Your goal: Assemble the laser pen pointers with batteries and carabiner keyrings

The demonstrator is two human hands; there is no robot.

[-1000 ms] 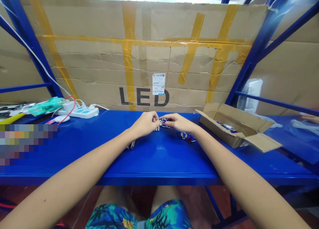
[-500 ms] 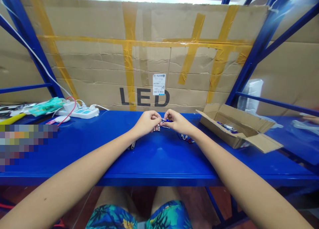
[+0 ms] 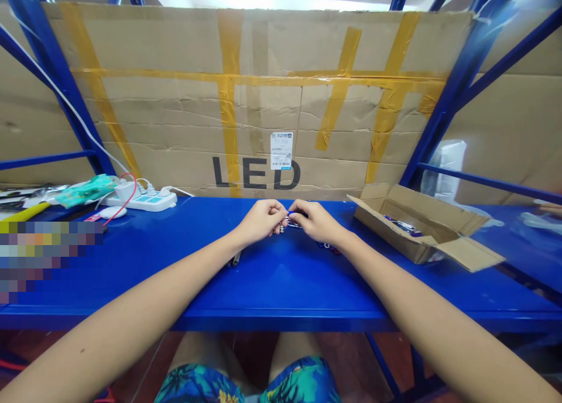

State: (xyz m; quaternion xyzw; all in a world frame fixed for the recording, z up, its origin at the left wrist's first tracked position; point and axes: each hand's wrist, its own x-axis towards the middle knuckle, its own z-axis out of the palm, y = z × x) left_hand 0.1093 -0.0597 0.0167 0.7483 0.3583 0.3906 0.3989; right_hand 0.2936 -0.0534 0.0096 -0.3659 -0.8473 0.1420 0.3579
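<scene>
Head view: L hand (image 3: 263, 220) & R hand (image 3: 315, 220) brought nearly tip to tip over bench (image 3: 281, 292), approx. centre, toward far side. R grip narrow: clip (image 3: 295, 224), blue w/ silver loop, pinched betw. thumb & fingers. L grip also narrow, thumb against forefinger; silver bits (image 3: 281, 230) seen just below L fingertips, apparently held there, exact hold hidden. Whether clip & bits are joined cannot be told at this res. Clip thus located betw. the two hands; lifted or resting on bench n/d. Step in hand, as judged: fine two-handed work on v. small parts, clip steadied by R, bits handled by L. Next move judged to call for light pinch both sides, wrists steady, clip & bits aligned by fingertips only; dropped bit = main risk. Nearby: loose clips (image 3: 327, 246) (blue, red, pale) seen on bench just beside R wrist, partly masked by it; dark rods (image 3: 236, 259) seen near L wrist, partly covered. Box (image 3: 389, 237), flaps spread, placed to R, well apart from R hand, w/ blue & silver pieces (image 3: 404, 226) inside. Power strip (image 3: 151, 202) set far back at L; carton (image 3: 175, 128) marked LED stood behind bench.
</scene>
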